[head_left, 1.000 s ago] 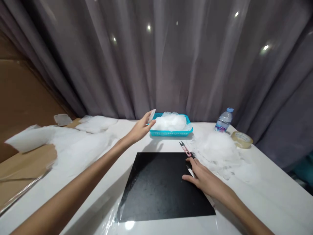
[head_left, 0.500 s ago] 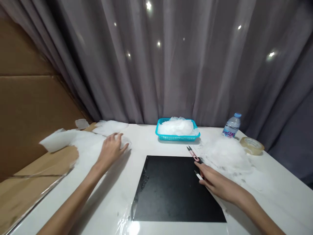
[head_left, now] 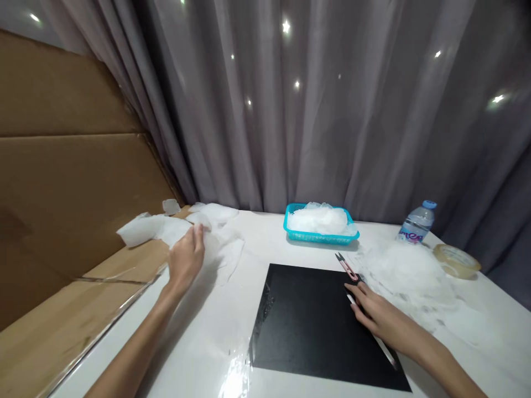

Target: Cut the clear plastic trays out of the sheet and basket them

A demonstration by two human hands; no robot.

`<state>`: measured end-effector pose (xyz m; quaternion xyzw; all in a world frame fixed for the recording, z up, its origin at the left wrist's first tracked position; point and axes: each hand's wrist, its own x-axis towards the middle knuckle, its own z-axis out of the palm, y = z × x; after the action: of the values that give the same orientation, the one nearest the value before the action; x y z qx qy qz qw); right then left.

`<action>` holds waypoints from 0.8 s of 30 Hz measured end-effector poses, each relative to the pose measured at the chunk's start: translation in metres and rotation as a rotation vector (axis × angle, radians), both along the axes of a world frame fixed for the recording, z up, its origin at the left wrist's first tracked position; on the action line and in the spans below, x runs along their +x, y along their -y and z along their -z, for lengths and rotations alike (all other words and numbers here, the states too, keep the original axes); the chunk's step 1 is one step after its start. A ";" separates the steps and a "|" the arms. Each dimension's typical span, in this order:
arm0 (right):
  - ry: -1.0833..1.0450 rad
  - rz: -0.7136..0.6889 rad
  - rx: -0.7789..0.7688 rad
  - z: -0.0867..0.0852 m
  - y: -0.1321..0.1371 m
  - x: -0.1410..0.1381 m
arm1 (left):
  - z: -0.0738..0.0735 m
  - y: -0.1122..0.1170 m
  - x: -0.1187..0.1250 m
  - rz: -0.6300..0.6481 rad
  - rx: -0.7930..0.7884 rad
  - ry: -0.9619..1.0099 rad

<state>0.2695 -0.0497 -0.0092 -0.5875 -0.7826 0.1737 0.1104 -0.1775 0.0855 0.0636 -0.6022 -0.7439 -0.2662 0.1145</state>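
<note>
My left hand [head_left: 187, 258] is closed on the edge of a thin white soft sheet [head_left: 224, 249], which hangs in loose folds over the table. Beside it, another white padded piece [head_left: 151, 228] lies across the cardboard. Low over the right side of a black mat [head_left: 307, 326] is my right hand [head_left: 379, 316]. Its thumb and forefinger close around a slim pale tool [head_left: 352, 299] with a dark tip; most of the tool is hidden under the hand, so its kind is unclear. Pink thread snips [head_left: 347, 267] lie just beyond those fingers, blades pointing away.
A turquoise basket [head_left: 321, 239] of white fluffy stuffing stands at the back. To the right are a heap of loose stuffing [head_left: 415, 271], a water bottle [head_left: 418, 222] and a roll of clear tape [head_left: 456, 261]. Large cardboard [head_left: 66, 204] fills the left side; a grey curtain hangs behind.
My left hand has gone from spread fingers on the white material to a closed grip, lifting the sheet's edge. My view has swung left. The right hand stays at the slim tool.
</note>
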 end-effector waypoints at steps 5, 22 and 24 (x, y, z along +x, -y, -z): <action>-0.004 0.004 0.020 0.008 -0.002 0.001 | -0.007 0.002 0.002 0.065 -0.021 0.096; 0.055 -0.003 0.139 0.017 -0.002 0.000 | -0.015 -0.128 -0.022 0.000 -0.372 0.101; 0.034 -0.007 0.157 0.021 -0.002 0.002 | -0.017 -0.124 -0.022 -0.005 -0.311 0.123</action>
<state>0.2711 -0.0473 -0.0302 -0.5770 -0.7977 0.1021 0.1422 -0.1999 0.2099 0.0807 -0.5932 -0.7833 -0.1839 -0.0250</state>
